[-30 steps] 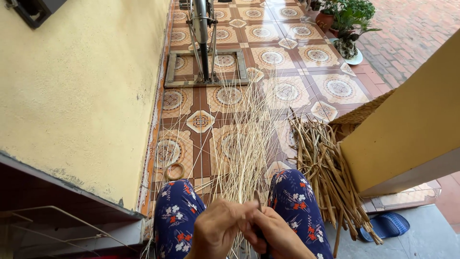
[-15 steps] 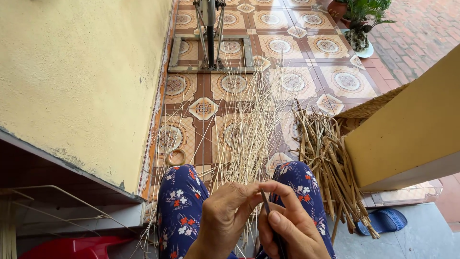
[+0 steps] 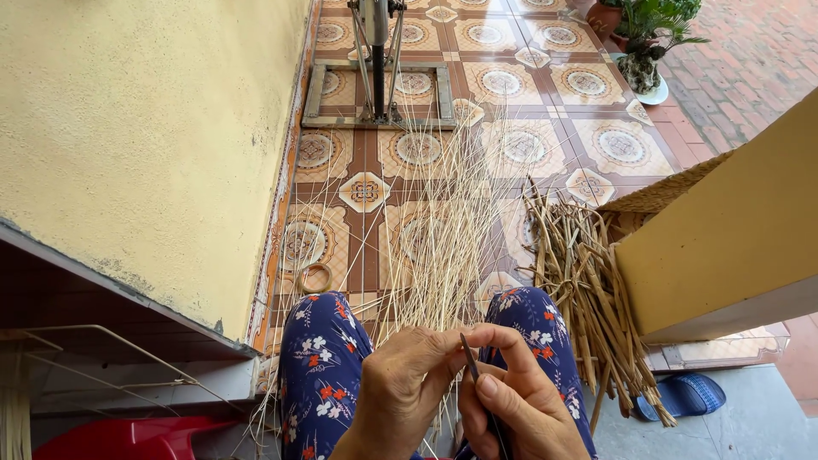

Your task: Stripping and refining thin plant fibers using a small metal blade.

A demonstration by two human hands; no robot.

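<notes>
The left hand (image 3: 400, 392) and the right hand (image 3: 520, 400) meet low in the view, above the lap in blue flowered trousers (image 3: 328, 366). The right hand's grip is closed on a thin dark blade (image 3: 471, 365), pinched between thumb and forefinger, its tip pointing up between the two hands. The left hand's grip is closed on the near ends of the thin pale straw strands (image 3: 443, 221), which fan away from the fingers over the patterned floor tiles (image 3: 596, 111); the blade seems to touch the strands, though this is hard to see. A heap of thicker dried stalks (image 3: 588, 290) lies just right of the right knee.
</notes>
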